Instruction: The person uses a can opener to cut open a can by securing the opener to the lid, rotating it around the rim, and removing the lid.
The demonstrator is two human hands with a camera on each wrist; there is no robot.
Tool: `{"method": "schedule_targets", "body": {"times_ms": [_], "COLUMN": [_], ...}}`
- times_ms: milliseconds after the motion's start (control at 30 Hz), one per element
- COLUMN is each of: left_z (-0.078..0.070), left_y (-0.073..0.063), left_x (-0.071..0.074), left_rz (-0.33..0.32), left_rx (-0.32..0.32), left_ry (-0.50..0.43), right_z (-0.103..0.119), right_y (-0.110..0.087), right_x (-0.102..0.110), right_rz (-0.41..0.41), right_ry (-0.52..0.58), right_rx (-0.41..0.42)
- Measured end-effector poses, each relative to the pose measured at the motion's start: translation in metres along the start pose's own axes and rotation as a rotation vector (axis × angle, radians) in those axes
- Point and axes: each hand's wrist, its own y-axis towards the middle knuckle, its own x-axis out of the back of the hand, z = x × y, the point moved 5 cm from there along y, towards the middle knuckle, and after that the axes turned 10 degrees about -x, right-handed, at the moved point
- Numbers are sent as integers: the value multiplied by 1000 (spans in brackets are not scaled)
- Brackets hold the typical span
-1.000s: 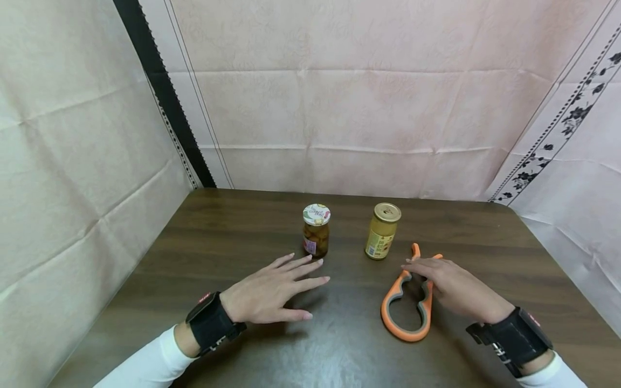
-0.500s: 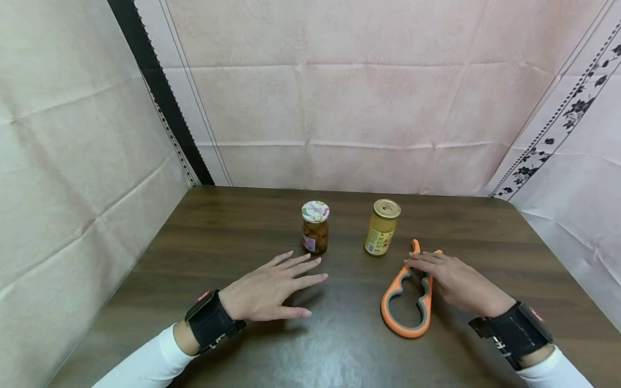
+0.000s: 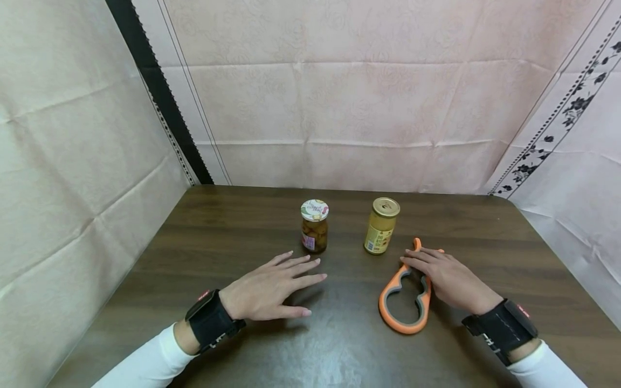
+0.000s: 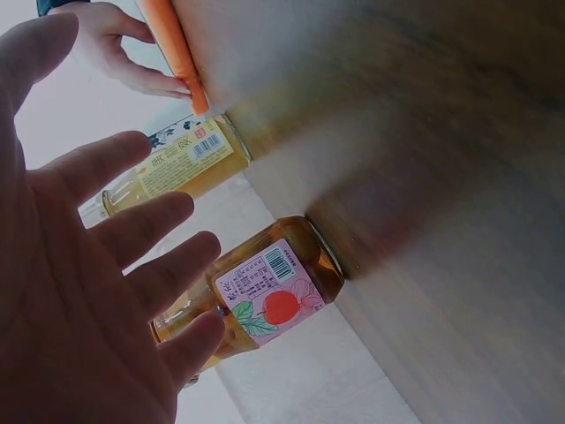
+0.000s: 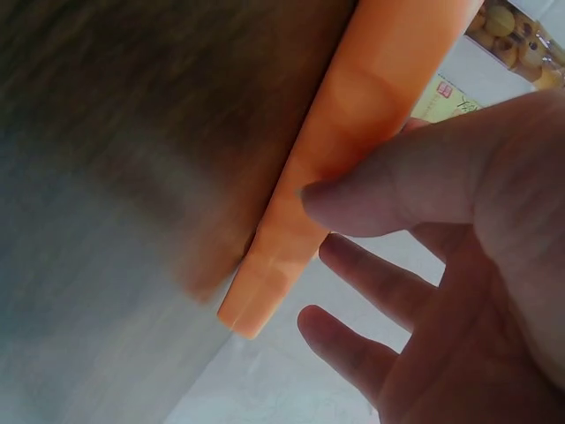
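Observation:
An orange jar opener (image 3: 387, 296) with a grey ribbed lining lies on the table, its two handles pointing away. My right hand (image 3: 453, 280) grips it at the handles, fingers draped over from above. In the right wrist view the thumb (image 5: 353, 208) is against the orange side, and a fingertip shows behind it. My left hand (image 3: 274, 288) hovers low over the table with fingers spread, holding nothing. Just beyond its fingertips stands a glass jar (image 3: 315, 233) of brown fruit with a patterned white lid. A yellowish jar (image 3: 381, 229) with a gold lid stands upright to the right.
The dark wooden table (image 3: 233, 226) ends at a pale cloth backdrop (image 3: 310, 108). More cloth hangs at the left (image 3: 73, 161) and right, the right one with a black floral border (image 3: 548, 140).
The right hand has shifted slightly left, and the jar opener has turned a little with it. The left hand and both jars have stayed in place; the head view has tilted slightly.

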Motion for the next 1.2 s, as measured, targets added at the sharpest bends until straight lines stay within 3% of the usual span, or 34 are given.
{"method": "schedule_targets", "body": {"times_ms": [300, 633, 1200], "left_z": [2, 2, 3], "left_y": [2, 3, 0], "left_x": [0, -1, -1], "left_rz": [19, 30, 43], "left_rx": [8, 11, 37], "left_ry": [-7, -20, -38], "right_z": [-6, -13, -13], "right_y": [0, -2, -1], "right_x": [-1, -1, -5], "right_rz": [-35, 0, -33], "right_ry": [-72, -103, -165], "right_rx": [-8, -43, -11]}}
